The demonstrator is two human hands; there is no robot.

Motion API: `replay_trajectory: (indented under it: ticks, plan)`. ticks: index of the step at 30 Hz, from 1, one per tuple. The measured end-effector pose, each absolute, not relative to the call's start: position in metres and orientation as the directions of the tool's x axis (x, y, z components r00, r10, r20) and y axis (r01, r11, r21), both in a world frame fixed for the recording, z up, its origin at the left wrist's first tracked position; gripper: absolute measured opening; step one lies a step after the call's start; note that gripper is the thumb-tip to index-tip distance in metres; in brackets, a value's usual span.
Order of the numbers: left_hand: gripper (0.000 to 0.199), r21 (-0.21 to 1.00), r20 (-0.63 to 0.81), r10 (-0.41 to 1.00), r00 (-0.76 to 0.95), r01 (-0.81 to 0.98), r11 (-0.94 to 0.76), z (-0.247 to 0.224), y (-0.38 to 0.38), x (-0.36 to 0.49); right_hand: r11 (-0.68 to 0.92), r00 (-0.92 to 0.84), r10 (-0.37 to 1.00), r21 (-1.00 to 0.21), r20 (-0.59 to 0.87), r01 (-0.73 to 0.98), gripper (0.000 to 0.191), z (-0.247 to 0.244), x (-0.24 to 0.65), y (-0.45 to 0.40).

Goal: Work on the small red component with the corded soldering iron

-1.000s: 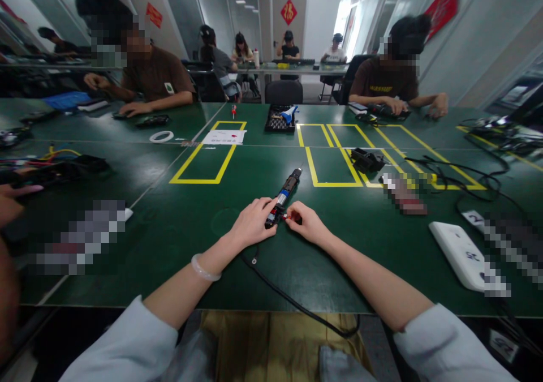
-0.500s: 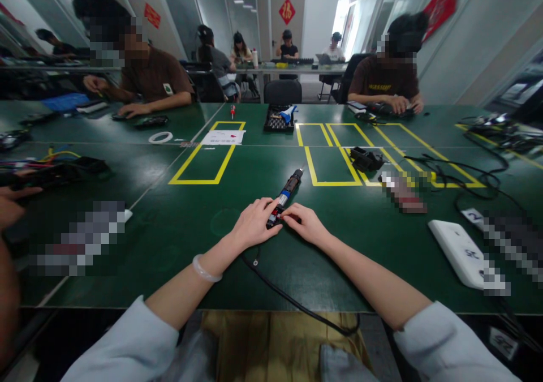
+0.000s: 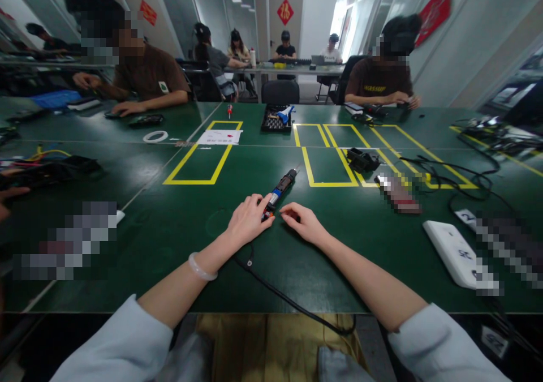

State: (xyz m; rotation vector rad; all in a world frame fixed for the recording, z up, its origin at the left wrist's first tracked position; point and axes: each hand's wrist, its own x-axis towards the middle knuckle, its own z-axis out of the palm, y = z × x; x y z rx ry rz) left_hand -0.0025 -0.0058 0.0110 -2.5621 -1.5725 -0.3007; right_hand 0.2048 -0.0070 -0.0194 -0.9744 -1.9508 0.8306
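A slim black tool (image 3: pixel 284 186) with a blue-and-silver middle and a thin metal tip lies slanted on the green table, its tip pointing away and to the right. My left hand (image 3: pixel 249 219) is closed over the tool's near end and holds it down. Small red and orange parts show by the thumb; the rest of that end is hidden under my fingers. Just right of the tool, my right hand (image 3: pixel 306 224) is in a pinch, a little apart from it. Whatever its fingertips hold, if anything, is too small to make out. A black cable (image 3: pixel 288 300) with a small ring terminal (image 3: pixel 249 263) trails from beneath my left hand over the table edge.
Yellow tape outlines (image 3: pixel 331 185) mark the table. A black case (image 3: pixel 271 123) and a white tape roll (image 3: pixel 155 137) stand farther back. On the right are a black part (image 3: pixel 363 159), a white power box (image 3: pixel 450 253) and tangled cables (image 3: pixel 475 172). Co-workers sit across and at left.
My right fingertips have come away from the red part at the tool's near end. My left hand stays on the tool. The whole view has shifted slightly.
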Motion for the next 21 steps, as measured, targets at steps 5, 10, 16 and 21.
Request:
replay_trajectory:
  ticks: [5, 10, 16, 21]
  plan:
    - [0.062, -0.012, 0.183, 0.937, 0.298, 0.954, -0.301, 0.014, 0.014, -0.041, 0.47, -0.395, 0.859, -0.807, 0.326, 0.357, 0.014, -0.018, 0.207, -0.006]
    - [0.065, 0.006, 0.094, 0.994, 0.063, 0.998, -0.064, 0.014, 0.044, -0.104, 0.487, -0.415, 0.849, -0.789, 0.328, 0.374, 0.012, -0.019, 0.208, -0.005]
    - [0.066, 0.057, 0.052, 0.978, -0.203, 0.978, 0.2, 0.016, 0.063, -0.178, 0.494, -0.424, 0.845, -0.779, 0.325, 0.387, 0.011, -0.018, 0.208, -0.006]
    - [0.059, 0.097, 0.117, 0.934, -0.337, 0.94, 0.327, 0.019, 0.061, -0.209, 0.501, -0.435, 0.839, -0.775, 0.326, 0.385, 0.011, -0.018, 0.208, -0.005]
